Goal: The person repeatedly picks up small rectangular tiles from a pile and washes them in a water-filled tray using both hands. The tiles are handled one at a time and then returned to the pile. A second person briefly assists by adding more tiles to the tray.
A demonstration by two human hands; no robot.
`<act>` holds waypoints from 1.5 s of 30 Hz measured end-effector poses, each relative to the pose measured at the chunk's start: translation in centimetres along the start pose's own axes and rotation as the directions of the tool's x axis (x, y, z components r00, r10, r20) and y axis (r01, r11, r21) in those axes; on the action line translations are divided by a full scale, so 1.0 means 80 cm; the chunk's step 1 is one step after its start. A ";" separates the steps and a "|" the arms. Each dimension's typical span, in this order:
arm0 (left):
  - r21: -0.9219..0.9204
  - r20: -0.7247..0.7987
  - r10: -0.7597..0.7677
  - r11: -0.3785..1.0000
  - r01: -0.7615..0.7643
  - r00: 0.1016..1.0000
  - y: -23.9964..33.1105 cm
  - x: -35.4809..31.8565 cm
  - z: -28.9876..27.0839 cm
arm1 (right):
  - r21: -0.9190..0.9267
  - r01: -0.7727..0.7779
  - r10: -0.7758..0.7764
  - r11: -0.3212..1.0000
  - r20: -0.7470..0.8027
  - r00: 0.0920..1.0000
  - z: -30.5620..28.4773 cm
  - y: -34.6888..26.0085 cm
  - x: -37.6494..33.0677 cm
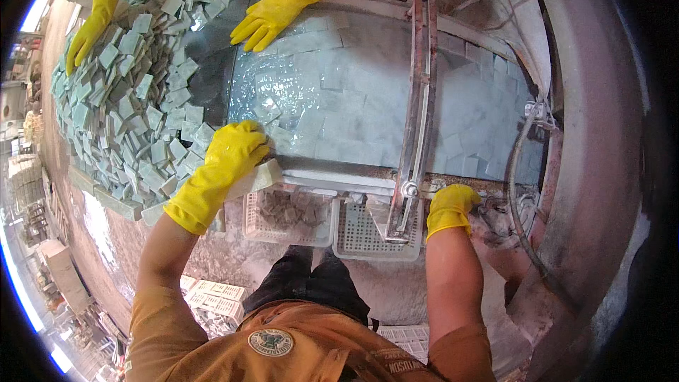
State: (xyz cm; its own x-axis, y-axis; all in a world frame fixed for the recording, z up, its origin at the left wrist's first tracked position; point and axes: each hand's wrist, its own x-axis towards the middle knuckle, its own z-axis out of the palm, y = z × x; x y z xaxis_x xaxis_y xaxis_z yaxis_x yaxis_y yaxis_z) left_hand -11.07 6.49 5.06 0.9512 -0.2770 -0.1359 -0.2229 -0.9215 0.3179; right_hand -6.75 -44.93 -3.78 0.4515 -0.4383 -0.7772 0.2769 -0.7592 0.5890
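Note:
My left hand point(240, 147), in a yellow rubber glove, is at the near left corner of a wet belt-like bed point(247, 74). Its fingers are curled down, and whatever they hold is hidden. Pale green-white flat tiles point(361, 110) cover most of the bed, overlapping in places. My right hand point(453, 206), also yellow-gloved, is closed at the near rusty rail point(463, 185), right of the upright metal bar; its grasp cannot be made out. Just left of my left hand rises a big heap of loose tiles point(134, 92).
Across the bed, a co-worker's gloved hand point(286, 14) spreads over the tiles; their other gloved hand point(92, 35) touches the heap. A rusty slotted bar point(421, 85) crosses the bed. Below the near rail hang two plastic baskets point(375, 247), one holding broken pieces. A hose point(520, 163) runs at right.

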 end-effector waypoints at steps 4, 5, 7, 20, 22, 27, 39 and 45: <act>-0.002 0.164 0.020 1.000 -0.020 0.986 0.011 0.029 -0.020 | -0.060 0.019 -0.014 0.998 0.089 0.996 -0.021 -0.006 -0.020; -0.077 0.155 0.040 0.997 -0.028 0.987 0.001 0.030 -0.025 | -0.034 -0.012 0.015 0.999 0.090 0.996 -0.010 -0.007 -0.008; -0.073 0.240 -0.122 0.987 0.144 0.963 -0.016 0.033 -0.027 | -0.081 0.029 -0.027 0.996 0.027 0.999 0.000 -0.002 -0.002; -0.069 -0.106 -0.286 0.958 0.280 0.952 -0.029 0.034 -0.028 | 0.017 0.007 -0.006 1.000 -0.040 0.999 -0.008 0.003 -0.024; -0.047 -0.052 -0.314 0.949 0.312 0.948 -0.058 0.002 -0.017 | -0.042 -0.013 0.013 0.999 -0.017 1.000 -0.012 -0.002 -0.023; -0.139 0.113 -0.136 0.979 0.152 0.984 -0.008 0.000 -0.002 | -0.012 -0.002 0.002 1.000 0.014 1.000 -0.012 -0.011 -0.015; -0.009 0.089 0.107 0.994 -0.107 0.990 0.074 0.045 -0.038 | -0.065 0.010 -0.009 0.998 0.021 1.000 -0.001 0.001 -0.009; -0.641 0.335 -0.483 0.512 0.572 0.809 -0.046 0.007 -0.031 | 0.000 -0.093 0.092 0.996 0.108 0.990 0.013 -0.009 0.026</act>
State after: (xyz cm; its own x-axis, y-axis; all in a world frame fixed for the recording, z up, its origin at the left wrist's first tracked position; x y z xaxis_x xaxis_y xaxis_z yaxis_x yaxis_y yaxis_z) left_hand -9.19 10.38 6.18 0.8056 0.1301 -0.5780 0.5663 -0.4557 0.6868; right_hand -6.86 -45.80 -6.02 0.3807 -0.5559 -0.7390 0.2342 -0.7151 0.6586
